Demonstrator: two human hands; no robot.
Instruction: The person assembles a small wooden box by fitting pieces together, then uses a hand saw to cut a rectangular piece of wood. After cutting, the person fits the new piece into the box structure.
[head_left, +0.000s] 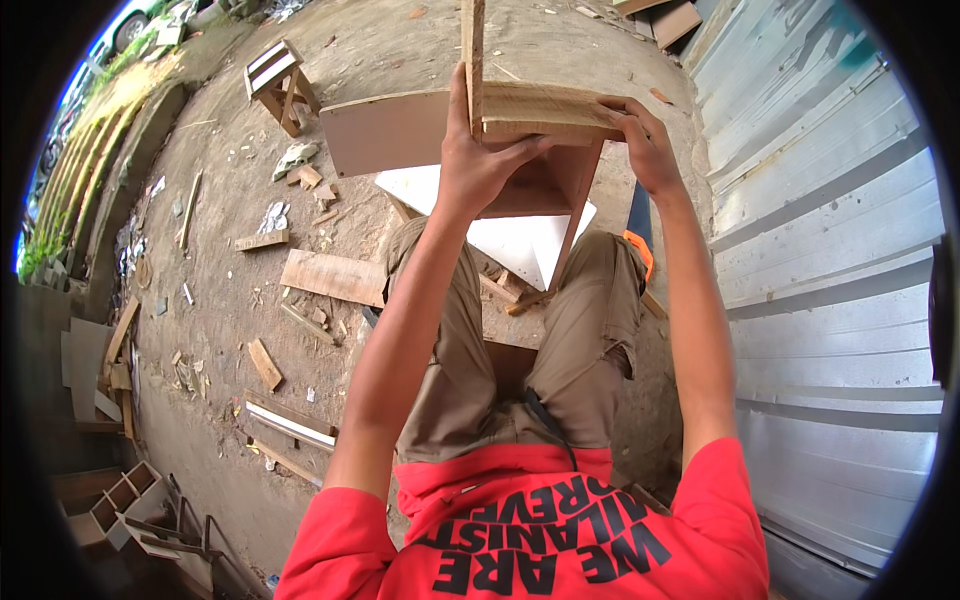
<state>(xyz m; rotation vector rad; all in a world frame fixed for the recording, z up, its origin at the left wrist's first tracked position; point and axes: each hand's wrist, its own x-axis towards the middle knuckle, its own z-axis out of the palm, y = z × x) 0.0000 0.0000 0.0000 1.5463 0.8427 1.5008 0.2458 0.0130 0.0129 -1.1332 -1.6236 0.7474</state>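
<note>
My left hand (478,168) is closed around the lower end of an upright wooden strip (473,60), its thumb stretched along the underside of a short wooden plank (550,108). My right hand (648,148) grips the right end of that plank, fingers on top. The strip stands against the plank's left end; whether they are fastened cannot be seen. Just beneath is an open wooden box-like frame (583,190) in front of my knees, partly hidden by my left hand. A wide brown panel (385,135) reaches out to the left, above a white board (510,240).
A small wooden stool (283,85) stands at the far left. Offcuts, including a broad board (333,276) and a short block (264,365), litter the dirt ground. A corrugated metal wall (820,250) runs along the right. Wooden compartments (128,497) lie at the lower left.
</note>
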